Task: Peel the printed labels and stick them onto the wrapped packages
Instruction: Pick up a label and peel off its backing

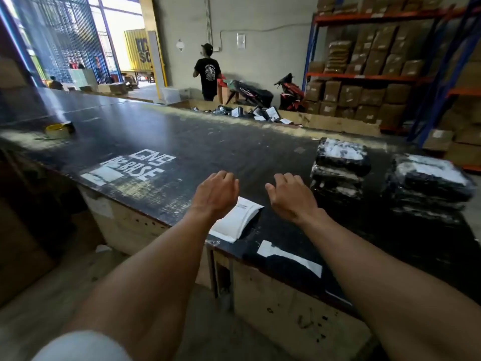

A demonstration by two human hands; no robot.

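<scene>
A stack of white printed labels (235,220) lies on the black tabletop (208,147) near its front edge, partly under my left wrist. My left hand (216,191) hovers above the stack, fingers curled down and apart, holding nothing. My right hand (290,195) hovers just right of the labels, also empty with loose fingers. Two piles of black wrapped packages stand to the right: the nearer pile (339,168) a hand's width from my right hand, the other pile (429,183) further right.
A tape roll (58,130) sits at the table's far left. White paper strips (289,255) stick to the front edge. Beyond the table, a wooden bin (338,122) holds several labelled packages. A person (207,71) stands at the back; shelves of boxes (377,61) rise on the right.
</scene>
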